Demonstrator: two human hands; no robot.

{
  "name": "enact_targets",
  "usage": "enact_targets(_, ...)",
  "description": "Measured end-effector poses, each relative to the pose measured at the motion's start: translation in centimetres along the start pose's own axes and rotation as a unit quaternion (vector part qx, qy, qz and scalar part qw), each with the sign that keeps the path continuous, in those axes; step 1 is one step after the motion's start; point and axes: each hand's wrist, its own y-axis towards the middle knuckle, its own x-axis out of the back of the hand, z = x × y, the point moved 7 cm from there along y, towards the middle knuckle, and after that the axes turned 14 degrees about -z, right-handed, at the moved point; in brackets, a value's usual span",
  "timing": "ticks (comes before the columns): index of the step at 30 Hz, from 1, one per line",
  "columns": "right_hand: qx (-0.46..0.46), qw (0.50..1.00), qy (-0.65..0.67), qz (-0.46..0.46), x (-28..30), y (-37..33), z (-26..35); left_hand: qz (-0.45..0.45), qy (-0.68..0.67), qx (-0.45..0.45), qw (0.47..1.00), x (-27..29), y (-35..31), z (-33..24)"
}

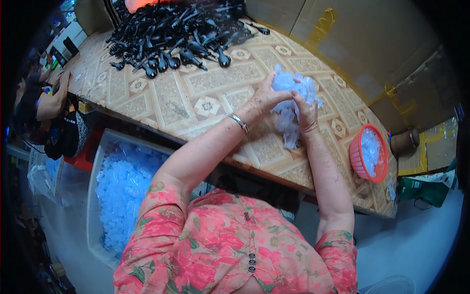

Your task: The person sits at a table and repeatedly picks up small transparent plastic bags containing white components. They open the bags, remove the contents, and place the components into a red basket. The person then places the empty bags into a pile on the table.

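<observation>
Over the patterned table, both hands close on a bunch of clear, bluish-white plastic pieces point(285, 82). My left hand point(267, 99) grips it from the left, thumb stretched toward the other hand. From the right, my right hand point(307, 113) holds the same bunch, its fingers partly hidden behind the plastic. A limp strip of clear plastic point(289, 130) hangs between the wrists toward the tabletop. I cannot make out what exactly the pieces are. Farther back to the left lies a big heap of black plastic parts point(176, 36), several with rounded, spoon-like ends.
A red basket point(356, 156) with clear plastic pieces stands at the table's right edge. Left of my lap, a large white bin point(95, 196) holds many more. Cardboard sheets point(352, 44) wall the far side. Another person's arm point(53, 100) rests at the far left.
</observation>
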Motion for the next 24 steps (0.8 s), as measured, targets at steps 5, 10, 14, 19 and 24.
enact_targets(5,0.074,0.996,0.021,-0.049,0.1,1.5,0.6,0.027,-0.084,0.129,0.988,-2.1,0.5,-0.1)
enact_targets(10,0.027,0.999,0.002,-0.032,-0.3,2.9,1.3,-0.014,-0.164,0.195,0.967,-2.9,1.6,0.7)
enact_targets(14,0.199,0.952,-0.234,-0.015,0.3,3.7,2.3,0.006,-0.243,0.19,0.951,-3.6,3.5,2.5)
enact_targets(19,0.251,0.92,-0.299,0.036,-0.6,3.6,5.4,0.014,-0.385,0.228,0.894,-3.7,3.6,2.6)
enact_targets(24,0.179,0.951,-0.246,0.063,-0.5,3.1,6.3,0.01,-0.373,0.249,0.894,-3.2,3.4,3.7)
